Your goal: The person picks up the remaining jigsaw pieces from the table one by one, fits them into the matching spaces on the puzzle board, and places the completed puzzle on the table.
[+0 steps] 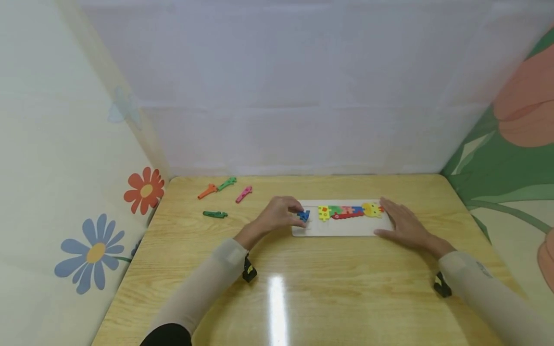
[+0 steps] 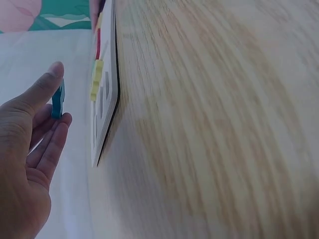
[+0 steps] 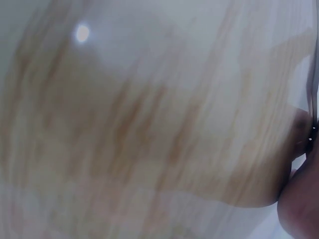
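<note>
In the head view, a white puzzle board [image 1: 346, 229] lies on the table, with the pieces of a giraffe picture set in it. They include a yellow giraffe head [image 1: 371, 210], a yellow block [image 1: 323, 213] and a long red piece [image 1: 348, 216]. My left hand [image 1: 277, 215] pinches a blue puzzle piece [image 1: 304, 216] between thumb and fingers over the board's left end. The left wrist view shows that blue piece [image 2: 58, 102] held above the board surface. My right hand [image 1: 404, 225] rests at the board's right end, fingers extended and thumb spread toward the near edge.
Left of the board lie loose puzzle pieces: an orange one [image 1: 207, 191], a light green one [image 1: 227, 183], a pink one [image 1: 244, 194] and a dark green one [image 1: 215, 214]. A white curtain [image 1: 303, 120] hangs behind the wooden table [image 1: 337, 288]; flowered panels stand at both sides.
</note>
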`<state>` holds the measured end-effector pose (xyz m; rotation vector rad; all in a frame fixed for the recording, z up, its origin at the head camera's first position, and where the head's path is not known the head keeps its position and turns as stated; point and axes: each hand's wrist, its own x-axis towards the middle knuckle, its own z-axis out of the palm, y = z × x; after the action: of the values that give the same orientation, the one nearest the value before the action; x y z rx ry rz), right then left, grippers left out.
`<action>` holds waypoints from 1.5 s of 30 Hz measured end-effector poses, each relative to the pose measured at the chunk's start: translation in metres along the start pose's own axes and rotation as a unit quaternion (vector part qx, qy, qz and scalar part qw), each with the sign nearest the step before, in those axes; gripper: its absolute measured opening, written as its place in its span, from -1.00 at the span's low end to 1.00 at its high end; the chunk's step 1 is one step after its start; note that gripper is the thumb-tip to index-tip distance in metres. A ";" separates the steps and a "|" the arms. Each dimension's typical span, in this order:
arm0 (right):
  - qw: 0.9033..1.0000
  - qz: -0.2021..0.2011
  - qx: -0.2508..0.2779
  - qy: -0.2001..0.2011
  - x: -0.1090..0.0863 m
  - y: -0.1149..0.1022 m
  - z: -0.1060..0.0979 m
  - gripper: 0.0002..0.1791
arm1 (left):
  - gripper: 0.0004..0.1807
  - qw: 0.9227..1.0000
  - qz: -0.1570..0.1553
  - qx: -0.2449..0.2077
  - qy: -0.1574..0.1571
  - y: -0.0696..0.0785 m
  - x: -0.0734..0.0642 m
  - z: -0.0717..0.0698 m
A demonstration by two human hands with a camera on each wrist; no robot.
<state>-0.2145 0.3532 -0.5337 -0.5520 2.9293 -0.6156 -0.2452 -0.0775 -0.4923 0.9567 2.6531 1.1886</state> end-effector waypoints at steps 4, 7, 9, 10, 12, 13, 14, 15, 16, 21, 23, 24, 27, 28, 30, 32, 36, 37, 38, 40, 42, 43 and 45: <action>1.000 0.000 0.000 -0.001 0.001 0.002 0.001 0.21 | -0.58 1.000 0.009 0.006 -0.001 0.001 0.003 0.005; 1.000 0.002 0.000 -0.002 0.001 0.004 0.003 0.21 | -0.58 1.000 0.010 0.009 -0.005 0.003 0.005 0.009; 1.000 0.001 0.000 -0.003 0.001 0.005 0.003 0.21 | -0.56 1.000 0.006 0.010 -0.008 0.004 0.006 0.011; 1.000 0.000 0.000 -0.003 0.001 0.005 0.003 0.21 | -0.55 1.000 0.004 0.010 -0.010 0.005 0.007 0.013; 1.000 0.000 -0.001 -0.003 0.001 0.005 0.003 0.21 | -0.53 1.000 0.002 0.009 -0.011 0.007 0.009 0.016; 1.000 -0.001 -0.001 -0.002 0.001 0.005 0.002 0.21 | -0.53 1.000 0.002 0.009 -0.010 0.008 0.010 0.017; 1.000 -0.002 0.000 -0.001 0.001 0.004 0.002 0.21 | -0.53 1.000 0.005 0.010 -0.008 0.008 0.011 0.019; 1.000 -0.003 0.000 0.000 0.001 0.004 0.001 0.20 | -0.53 1.000 0.009 0.013 -0.006 0.009 0.013 0.021; 1.000 -0.004 0.000 0.001 0.001 0.004 0.001 0.20 | -0.53 1.000 0.014 0.015 -0.004 0.009 0.014 0.023; 1.000 -0.010 -0.001 0.004 0.000 0.003 0.000 0.19 | -0.53 0.999 0.026 0.036 0.003 0.012 0.017 0.031; 1.000 -0.012 0.000 0.004 0.000 0.003 0.001 0.19 | -0.53 0.999 0.026 0.047 0.003 0.014 0.018 0.034; 1.000 -0.011 0.000 0.004 0.000 0.004 0.001 0.19 | -0.53 0.998 0.025 0.052 0.004 0.015 0.019 0.035; 1.000 -0.015 0.000 0.009 0.000 0.004 0.002 0.19 | -0.52 0.998 0.023 0.064 0.001 0.018 0.021 0.039; 1.000 -0.017 0.000 0.011 0.000 0.004 0.002 0.19 | -0.52 0.997 0.022 0.068 0.000 0.019 0.021 0.040; 1.000 -0.018 -0.001 0.014 0.000 0.005 0.003 0.18 | -0.50 0.997 0.019 0.071 -0.004 0.021 0.023 0.042; 1.000 -0.018 -0.003 0.012 0.001 0.006 0.003 0.18 | -0.49 0.996 0.016 0.082 -0.009 0.022 0.024 0.044; 1.000 -0.013 -0.002 0.006 0.001 0.006 0.002 0.19 | -0.48 0.992 0.020 0.125 -0.020 0.024 0.025 0.049; 1.000 -0.014 -0.002 0.004 0.001 0.006 0.002 0.19 | -0.48 0.990 0.024 0.137 -0.020 0.024 0.025 0.050; 1.000 -0.014 -0.002 0.004 0.001 0.006 0.002 0.19 | -0.49 0.988 0.028 0.148 -0.021 0.024 0.025 0.052; 1.000 -0.016 -0.001 0.007 0.000 0.006 0.002 0.19 | -0.49 0.986 0.034 0.163 -0.018 0.025 0.025 0.054; 1.000 -0.018 -0.001 0.011 0.001 0.007 0.002 0.18 | -0.49 0.984 0.037 0.172 -0.015 0.025 0.025 0.055; 1.000 -0.019 -0.002 0.012 0.001 0.007 0.003 0.18 | -0.49 0.984 0.037 0.176 -0.013 0.026 0.025 0.056; 1.000 -0.019 -0.002 0.014 0.000 0.006 0.003 0.18 | -0.48 0.982 0.034 0.185 -0.012 0.026 0.026 0.057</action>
<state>-0.2164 0.3571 -0.5388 -0.6057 2.9530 -0.6262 -0.2348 -0.0129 -0.5089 1.1087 2.9025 0.6958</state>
